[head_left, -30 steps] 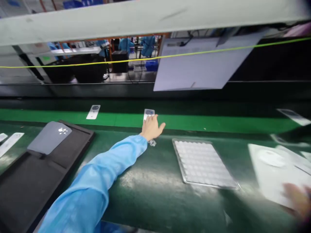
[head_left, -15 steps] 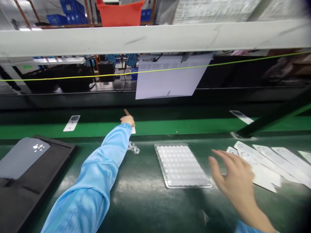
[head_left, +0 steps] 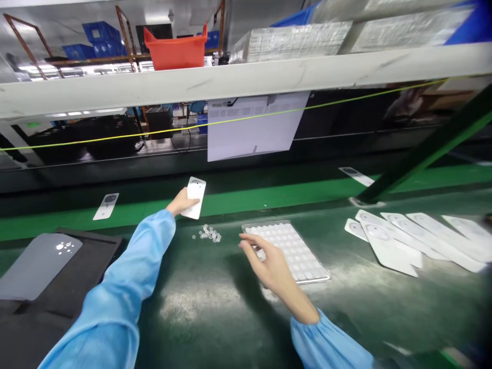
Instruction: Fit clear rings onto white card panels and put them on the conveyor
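A flat white panel [head_left: 195,197] with rounded corners and a dark oval near its top is gripped at its lower left by my left hand [head_left: 180,202], above the near edge of the green belt. My right hand [head_left: 267,264] hovers with thumb and fingers apart and nothing between them, covering the left part of a clear tray [head_left: 295,246] that has rows of pale cells. Between the hands lies a small heap of clear ring-shaped pieces [head_left: 209,233] on the dark green bench.
Several white panels [head_left: 388,248] lie fanned on the bench at right. More panels rest on the belt, one at left [head_left: 106,206], one at right [head_left: 356,176]. A black tray [head_left: 88,256] holds a grey panel [head_left: 42,261]. A green post [head_left: 407,159] rises at right.
My left hand has picked up the white panel from the belt and brought it back slightly left. My right hand has moved left from beside the fanned panels to the clear tray.
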Available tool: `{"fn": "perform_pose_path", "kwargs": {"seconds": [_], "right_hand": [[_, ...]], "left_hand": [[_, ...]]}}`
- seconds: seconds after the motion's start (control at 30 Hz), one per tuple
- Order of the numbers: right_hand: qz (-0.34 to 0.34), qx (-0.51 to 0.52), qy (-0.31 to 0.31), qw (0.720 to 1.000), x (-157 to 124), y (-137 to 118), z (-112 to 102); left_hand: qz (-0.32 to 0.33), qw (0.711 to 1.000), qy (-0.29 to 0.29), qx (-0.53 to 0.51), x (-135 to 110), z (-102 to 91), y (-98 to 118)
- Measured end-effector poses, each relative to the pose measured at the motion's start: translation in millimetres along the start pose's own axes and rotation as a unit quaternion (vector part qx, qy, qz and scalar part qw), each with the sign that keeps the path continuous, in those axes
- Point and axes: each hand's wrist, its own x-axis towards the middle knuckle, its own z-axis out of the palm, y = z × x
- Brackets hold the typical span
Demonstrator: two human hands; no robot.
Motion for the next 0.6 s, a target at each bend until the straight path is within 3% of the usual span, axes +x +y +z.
{"fn": "perform_pose_path", "kwargs": {"seconds": [0.07, 0.13, 0.23, 0.3, 0.4, 0.5, 0.6], "right_hand": [[0.080, 0.079, -0.080, 0.990, -2, -12, 21], [0.124, 0.163, -0.173, 0.963, -6, -24, 40], [0.164, 0.235, -0.268, 0.920, -23, -39, 62], [0.178, 0.234, -0.315, 0.903, -37, -44, 70], [0.180, 0.209, -0.374, 0.886, -51, -47, 74], [0.132, 0.125, -0.360, 0.915, -55, -47, 77], [0.026, 0.017, -0.225, 0.974, -55, -50, 78]], "left_hand": [[0.015, 0.998, -0.032, -0.060, -48, 16.2, -4], [0.014, 0.990, -0.059, -0.131, -101, 30.5, -16], [-0.038, 0.946, -0.039, -0.319, -165, 40.0, -39], [-0.069, 0.930, 0.014, -0.362, -189, 39.6, -51], [-0.099, 0.904, 0.070, -0.410, -201, 36.0, -61], [-0.129, 0.859, 0.070, -0.490, -202, 35.3, -62], [-0.161, 0.838, 0.098, -0.512, -203, 37.6, -59]]}}
